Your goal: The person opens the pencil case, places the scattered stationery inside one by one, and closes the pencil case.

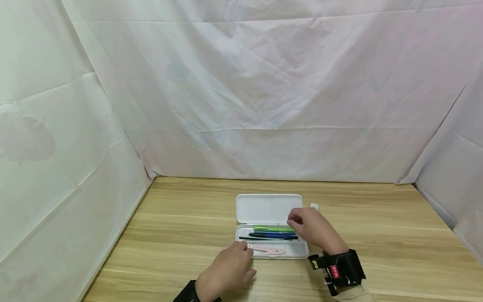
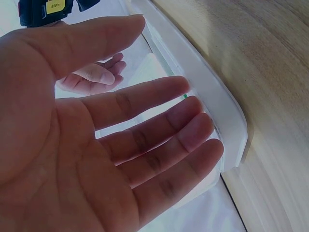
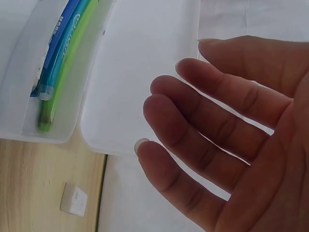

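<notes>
A white pencil case (image 1: 296,251) lies on the table with its lid (image 1: 260,208) folded back. Inside, a green pen (image 1: 271,229) lies along the back beside blue pens (image 3: 60,38) and a dark pen (image 1: 273,236). A pale pink drawing compass (image 1: 266,250) occupies the front compartment. At the case's front left corner is my left hand (image 1: 231,265), its fingers extended near the rim and holding nothing. My right hand (image 1: 315,228) hovers over the right end of the case, near the lid hinge, with loosely bent fingers and nothing between them.
A small white eraser (image 3: 74,200) lies on the wooden table (image 1: 377,235), just right of the lid and partly behind my right hand in the head view. White cloth (image 1: 264,105) hangs along the back and both sides of the table.
</notes>
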`<action>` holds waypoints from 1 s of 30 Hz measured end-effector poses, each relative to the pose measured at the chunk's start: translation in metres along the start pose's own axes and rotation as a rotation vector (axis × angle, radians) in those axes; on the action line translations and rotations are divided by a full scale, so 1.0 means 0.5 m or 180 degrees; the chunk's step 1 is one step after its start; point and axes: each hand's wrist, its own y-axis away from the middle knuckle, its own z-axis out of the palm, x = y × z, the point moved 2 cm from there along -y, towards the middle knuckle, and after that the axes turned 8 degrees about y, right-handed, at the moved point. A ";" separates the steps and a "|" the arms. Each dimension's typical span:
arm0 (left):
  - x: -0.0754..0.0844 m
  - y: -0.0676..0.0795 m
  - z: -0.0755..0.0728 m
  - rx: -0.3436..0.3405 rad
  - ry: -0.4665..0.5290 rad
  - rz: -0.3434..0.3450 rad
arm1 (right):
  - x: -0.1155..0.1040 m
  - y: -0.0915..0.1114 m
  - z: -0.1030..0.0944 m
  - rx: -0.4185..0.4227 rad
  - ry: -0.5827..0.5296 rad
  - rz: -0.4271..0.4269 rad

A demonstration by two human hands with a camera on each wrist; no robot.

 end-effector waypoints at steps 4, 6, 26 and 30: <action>0.000 -0.001 0.000 0.0010 -0.0010 0.0000 | 0.004 -0.001 -0.002 0.0004 0.0012 0.0027; 0.000 -0.001 0.001 0.0010 -0.0012 0.0002 | 0.006 -0.002 -0.002 -0.0003 0.0021 0.0081; -0.001 0.000 0.001 0.0051 -0.0050 0.0040 | 0.043 0.005 -0.015 0.0245 0.0068 0.0124; 0.000 0.000 0.001 0.0072 -0.0067 0.0050 | 0.047 0.004 -0.015 0.0275 0.0053 0.0080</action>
